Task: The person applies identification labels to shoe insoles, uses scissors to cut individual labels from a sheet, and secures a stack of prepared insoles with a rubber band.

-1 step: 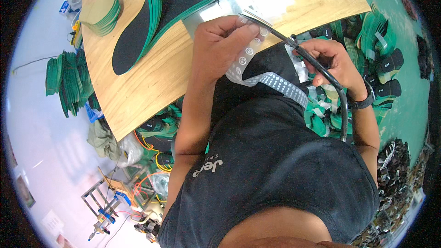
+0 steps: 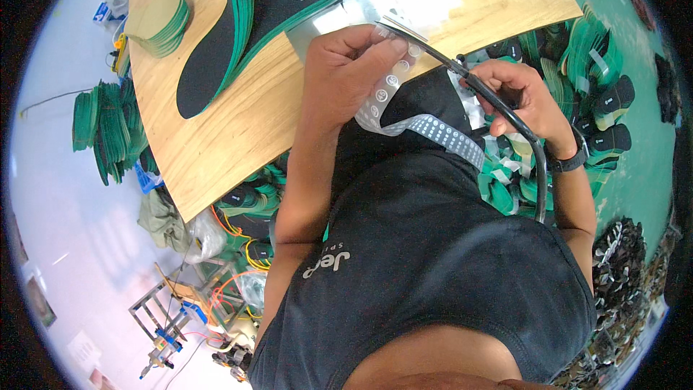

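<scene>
Surface: tilted light wooden board point(image 2: 238, 126) bearing black green-edged insoles point(image 2: 216, 50).
Left hand point(image 2: 345, 72): pinching clear sticker strip point(image 2: 404, 112).
Right hand point(image 2: 521, 97): closed around black hose tool point(image 2: 505, 112).

Dark charcoal short-sleeved T-shirt point(image 2: 433, 260) fills the lower middle, a pale printed logo point(image 2: 326, 263) on its chest, below the left hand point(image 2: 346, 72). Both forearms are bare from the sleeves down. Just behind the right hand point(image 2: 516, 97), a black band point(image 2: 567, 162) circles the wrist. 2 hands, no gloves.
</scene>
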Tool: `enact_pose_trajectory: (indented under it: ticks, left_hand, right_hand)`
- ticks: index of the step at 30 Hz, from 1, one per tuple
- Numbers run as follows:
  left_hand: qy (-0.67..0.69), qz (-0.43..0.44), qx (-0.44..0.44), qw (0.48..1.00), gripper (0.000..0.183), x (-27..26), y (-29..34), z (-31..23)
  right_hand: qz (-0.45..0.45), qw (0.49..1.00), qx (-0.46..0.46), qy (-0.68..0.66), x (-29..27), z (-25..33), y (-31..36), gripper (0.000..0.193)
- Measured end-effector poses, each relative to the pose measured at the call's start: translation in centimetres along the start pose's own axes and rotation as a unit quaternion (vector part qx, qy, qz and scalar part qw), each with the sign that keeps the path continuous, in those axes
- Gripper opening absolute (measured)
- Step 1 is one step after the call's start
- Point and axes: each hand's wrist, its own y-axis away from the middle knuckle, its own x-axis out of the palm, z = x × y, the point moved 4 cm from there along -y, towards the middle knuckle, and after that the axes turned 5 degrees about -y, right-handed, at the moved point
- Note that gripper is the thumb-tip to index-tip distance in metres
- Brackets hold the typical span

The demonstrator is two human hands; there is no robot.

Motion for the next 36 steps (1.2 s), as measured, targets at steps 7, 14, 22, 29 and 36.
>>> enact_pose_trajectory:
  ticks: [7, 14, 22, 29, 36]
  left_hand:
    - [0.008, -0.001, -0.011, 1.0, 0.012, 0.7, 0.2, -0.4]
    - [-0.104, 0.011, 0.037, 0.994, 0.012, 0.1, -0.6, 0.3]
    - [-0.376, 0.165, 0.244, 0.879, 0.013, 4.7, 1.4, 0.2]
    - [-0.056, -0.027, 0.105, 0.993, 0.016, 2.1, 2.1, -1.0]
    - [-0.279, -0.186, 0.28, 0.899, 0.026, -1.8, 2.2, -2.0]
  right_hand:
    - [-0.02, 0.998, -0.046, 0.034, 0.8, -0.5, 1.0, 0.038]
    - [-0.243, 0.963, -0.062, 0.104, -1.7, 0.7, 0.2, 0.019]
    - [-0.334, 0.799, -0.091, 0.491, -10.1, 4.1, -7.6, 0.031]
    - [-0.247, 0.746, -0.352, 0.509, -6.7, 5.5, -8.1, 0.034]
    - [-0.072, 0.905, -0.356, 0.224, 8.2, 1.6, -5.3, 0.012]
